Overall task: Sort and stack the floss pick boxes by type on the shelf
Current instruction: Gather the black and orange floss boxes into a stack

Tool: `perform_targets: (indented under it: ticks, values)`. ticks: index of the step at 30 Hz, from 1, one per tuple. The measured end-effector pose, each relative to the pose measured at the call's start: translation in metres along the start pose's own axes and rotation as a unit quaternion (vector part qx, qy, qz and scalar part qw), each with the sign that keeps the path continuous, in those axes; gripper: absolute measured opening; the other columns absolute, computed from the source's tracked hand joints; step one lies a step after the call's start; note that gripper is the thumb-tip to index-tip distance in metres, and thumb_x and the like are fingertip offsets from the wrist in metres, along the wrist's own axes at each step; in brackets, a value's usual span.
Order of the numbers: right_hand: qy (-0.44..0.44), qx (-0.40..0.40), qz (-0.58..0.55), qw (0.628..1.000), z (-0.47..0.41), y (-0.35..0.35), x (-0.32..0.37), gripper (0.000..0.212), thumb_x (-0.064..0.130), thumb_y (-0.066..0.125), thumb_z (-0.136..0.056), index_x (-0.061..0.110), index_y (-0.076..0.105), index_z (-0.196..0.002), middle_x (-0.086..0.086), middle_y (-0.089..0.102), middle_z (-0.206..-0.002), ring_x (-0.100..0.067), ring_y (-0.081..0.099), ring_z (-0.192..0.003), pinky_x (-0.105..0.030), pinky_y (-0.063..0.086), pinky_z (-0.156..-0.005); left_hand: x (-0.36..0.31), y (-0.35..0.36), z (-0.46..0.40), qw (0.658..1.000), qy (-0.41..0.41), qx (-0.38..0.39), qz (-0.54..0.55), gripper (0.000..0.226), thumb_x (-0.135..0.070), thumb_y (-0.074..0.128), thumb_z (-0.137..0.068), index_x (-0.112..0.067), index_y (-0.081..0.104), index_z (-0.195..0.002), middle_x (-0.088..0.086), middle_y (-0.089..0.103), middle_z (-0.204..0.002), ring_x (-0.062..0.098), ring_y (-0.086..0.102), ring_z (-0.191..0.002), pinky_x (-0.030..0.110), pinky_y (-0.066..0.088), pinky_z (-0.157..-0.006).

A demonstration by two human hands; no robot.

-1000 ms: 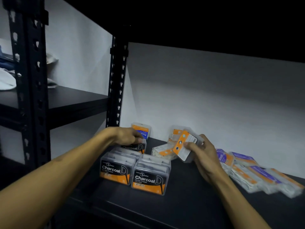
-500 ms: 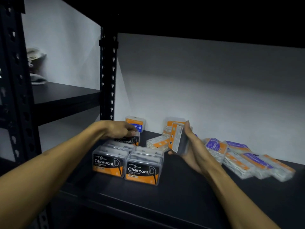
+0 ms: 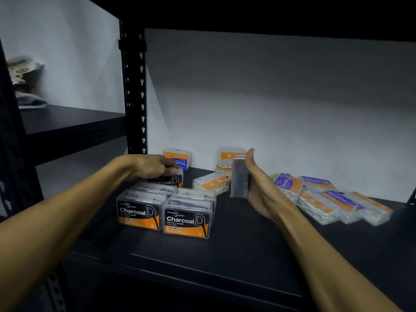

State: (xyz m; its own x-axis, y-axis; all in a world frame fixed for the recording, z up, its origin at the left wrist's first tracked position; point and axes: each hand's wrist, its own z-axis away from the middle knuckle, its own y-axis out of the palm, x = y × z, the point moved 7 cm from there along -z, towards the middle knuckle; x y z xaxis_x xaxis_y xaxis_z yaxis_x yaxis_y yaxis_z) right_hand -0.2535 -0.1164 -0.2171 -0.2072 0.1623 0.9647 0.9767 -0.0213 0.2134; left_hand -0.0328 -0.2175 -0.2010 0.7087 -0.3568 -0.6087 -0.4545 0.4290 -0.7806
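Note:
Two stacks of black-and-orange Charcoal floss boxes [image 3: 163, 213] stand side by side at the front left of the black shelf [image 3: 225, 255]. Behind them is a rear Charcoal box [image 3: 173, 181], with my left hand [image 3: 155, 166] resting on top of it. My right hand [image 3: 258, 188] holds a clear floss box [image 3: 239, 176] upright, edge toward me, above the shelf's middle. A blue-labelled Round box [image 3: 180, 158] stands against the back wall. Orange-labelled boxes [image 3: 211, 183] lie behind the held box.
Several purple-and-orange Smooth packs [image 3: 326, 197] lie fanned out on the right of the shelf. A black perforated upright [image 3: 135, 93] rises at the left rear. A higher side shelf [image 3: 67, 122] at left carries blurred items. The upper shelf hangs dark overhead.
My right hand has turned the box from label-facing to edge-on and upright. My left hand has stayed on the rear Charcoal box. The view has shifted slightly left.

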Motion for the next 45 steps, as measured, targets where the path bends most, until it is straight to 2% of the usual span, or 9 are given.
perform_targets:
  ticks: [3,8,13,22,27,31,36,40,45]
  values:
    - [0.017,0.012,-0.019,1.000,-0.004,0.000,-0.005,0.060,0.054,0.044,-0.094,0.009,0.057,-0.131,-0.010,0.069,-0.117,-0.024,0.066,-0.109,-0.041,0.053,-0.096,0.000,0.000,0.001,1.000,0.000,0.000,0.009,0.034,-0.031,0.050,-0.102,-0.021,0.058,-0.133,-0.003,0.061,-0.128,0.016,0.053,-0.124,0.033,0.034,-0.113]
    - [-0.087,-0.043,0.279,0.955,-0.005,-0.006,0.002,0.037,0.048,0.064,-0.086,0.020,0.069,-0.109,-0.001,0.072,-0.108,-0.018,0.066,-0.104,-0.036,0.052,-0.094,0.003,0.001,0.001,0.999,0.009,-0.006,0.035,0.027,-0.023,0.052,-0.102,-0.021,0.063,-0.127,-0.005,0.064,-0.125,0.014,0.056,-0.122,0.030,0.037,-0.111]
    - [-0.104,-0.035,0.376,0.920,-0.001,0.005,0.003,0.043,0.027,0.068,-0.091,0.021,0.062,-0.133,0.008,0.060,-0.118,-0.011,0.057,-0.117,-0.018,0.043,-0.100,0.009,-0.005,-0.001,0.999,0.005,0.014,0.041,0.021,-0.019,0.060,-0.098,-0.023,0.074,-0.112,-0.001,0.073,-0.116,0.018,0.062,-0.117,0.036,0.039,-0.113]
    - [-0.081,0.005,0.501,0.862,0.007,0.026,0.001,0.041,0.038,0.066,-0.090,0.026,0.066,-0.129,0.009,0.057,-0.116,-0.002,0.046,-0.114,-0.033,0.029,-0.115,0.022,-0.013,0.012,0.992,0.010,0.043,0.115,0.033,-0.020,0.076,-0.083,-0.007,0.072,-0.114,0.011,0.075,-0.110,0.021,0.070,-0.101,0.028,0.053,-0.091]
    - [-0.034,0.032,0.416,0.908,0.010,0.038,-0.004,0.060,0.056,0.025,-0.099,0.022,0.062,-0.131,0.028,0.046,-0.116,0.036,0.034,-0.089,0.014,0.015,-0.084,0.045,-0.009,0.021,0.978,0.005,-0.003,0.209,0.068,-0.049,0.088,-0.064,-0.001,0.071,-0.110,0.018,0.074,-0.109,0.025,0.070,-0.093,0.040,0.054,-0.093]
    - [-0.028,0.021,0.386,0.922,0.012,0.042,-0.003,0.100,0.098,0.025,-0.064,0.030,0.063,-0.125,0.010,0.063,-0.126,-0.004,0.056,-0.120,-0.041,0.034,-0.117,0.054,-0.008,0.036,0.936,0.015,-0.104,0.336,0.058,-0.059,0.050,-0.080,-0.012,0.070,-0.108,0.008,0.078,-0.099,0.011,0.075,-0.083,0.018,0.056,-0.067]
    - [-0.034,0.065,0.449,0.890,0.033,0.048,-0.007,0.108,0.100,0.037,-0.057,0.034,0.044,-0.142,0.029,0.043,-0.127,0.022,0.041,-0.109,-0.004,0.030,-0.090,0.073,0.005,0.060,0.859,-0.003,-0.141,0.492,0.080,-0.077,0.039,-0.078,-0.015,0.064,-0.122,0.009,0.074,-0.112,0.019,0.070,-0.104,0.034,0.051,-0.085]
    - [-0.008,0.088,0.426,0.900,0.031,0.055,-0.021,0.114,0.088,0.068,-0.045,0.037,0.040,-0.143,0.017,0.046,-0.139,0.006,0.052,-0.118,-0.022,0.043,-0.100,0.058,0.023,0.071,0.825,-0.005,-0.165,0.541,0.047,-0.056,0.058,-0.088,-0.016,0.068,-0.112,0.004,0.076,-0.102,0.013,0.074,-0.082,0.030,0.055,-0.074]
    - [0.006,0.087,0.372,0.924,0.031,0.055,-0.025,0.102,0.069,0.087,-0.044,0.041,0.048,-0.134,0.012,0.056,-0.135,-0.008,0.060,-0.120,-0.039,0.048,-0.106,0.058,0.028,0.068,0.847,0.001,-0.182,0.499,0.037,-0.023,0.075,-0.083,-0.014,0.068,-0.117,0.009,0.077,-0.101,0.022,0.075,-0.087,0.032,0.057,-0.074]
